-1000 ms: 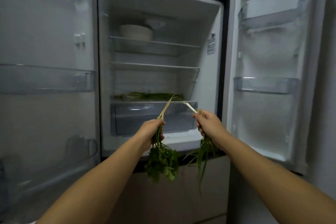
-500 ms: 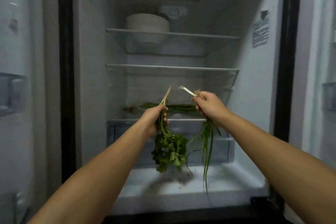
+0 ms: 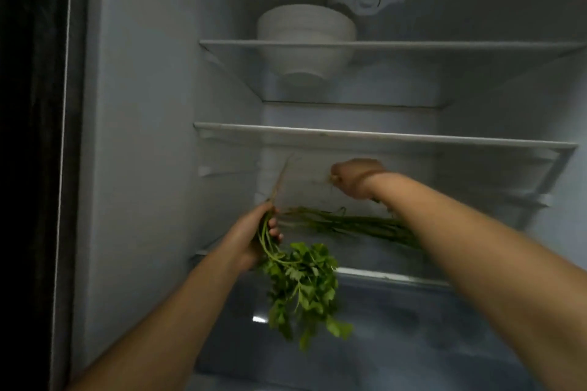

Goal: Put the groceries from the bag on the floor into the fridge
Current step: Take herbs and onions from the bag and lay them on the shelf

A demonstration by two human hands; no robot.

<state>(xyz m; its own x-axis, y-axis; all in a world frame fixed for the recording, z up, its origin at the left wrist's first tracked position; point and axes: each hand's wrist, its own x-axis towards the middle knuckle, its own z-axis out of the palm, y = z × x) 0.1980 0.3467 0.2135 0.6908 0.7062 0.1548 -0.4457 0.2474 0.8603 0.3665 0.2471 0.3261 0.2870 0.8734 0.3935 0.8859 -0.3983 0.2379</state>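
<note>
My left hand [image 3: 254,238] grips the stems of a coriander bunch [image 3: 301,286]; its leaves hang down in front of the lowest glass shelf [image 3: 390,274] of the open fridge. Further in, above that shelf, my right hand [image 3: 355,178] is curled round the root end of a spring onion [image 3: 331,180]. Most of the onion is hidden behind my wrist and forearm. A bundle of long green stalks [image 3: 349,225] lies across the lowest shelf, below my right hand.
A white bowl [image 3: 305,25] stands on the top shelf [image 3: 413,46]. The middle shelf [image 3: 381,135] juts out just above my right hand. A clear drawer [image 3: 428,327] sits under the lowest shelf. The fridge's left wall [image 3: 143,136] is close to my left arm.
I have moved closer to the fridge. My right hand has gone deeper in over the lowest shelf with the spring onion. My left hand with the coriander has come up to the shelf's front.
</note>
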